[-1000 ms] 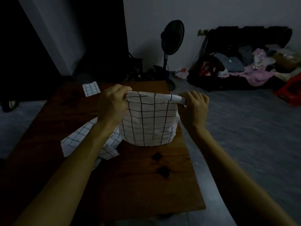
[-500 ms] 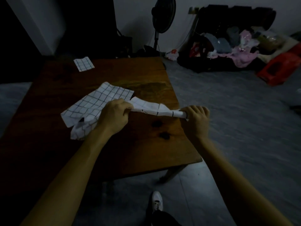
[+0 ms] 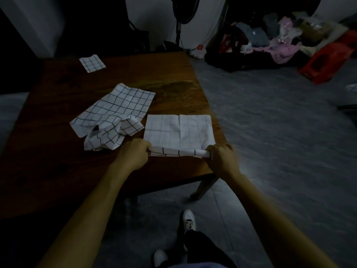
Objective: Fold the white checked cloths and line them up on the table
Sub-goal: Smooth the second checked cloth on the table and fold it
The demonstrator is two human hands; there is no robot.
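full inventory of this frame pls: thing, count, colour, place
spread cloth: 1, white checked, table's near right, near edge gripped by both hands
crumpled cloth: 1, white checked, mid-table, left of the spread cloth
folded cloth: 1, white checked, far left of table
table: 1, brown wood
fan: 1, black, floor behind table
clothes pile: 1, mixed colours, floor at far right
red stool: 1, floor, far right
shoes: 2, white, floor below
left hand: grips cloth's left corner
right hand: grips cloth's right corner

Flat cloth at table's right edge, crumpled cloth beside it, folded cloth far left.
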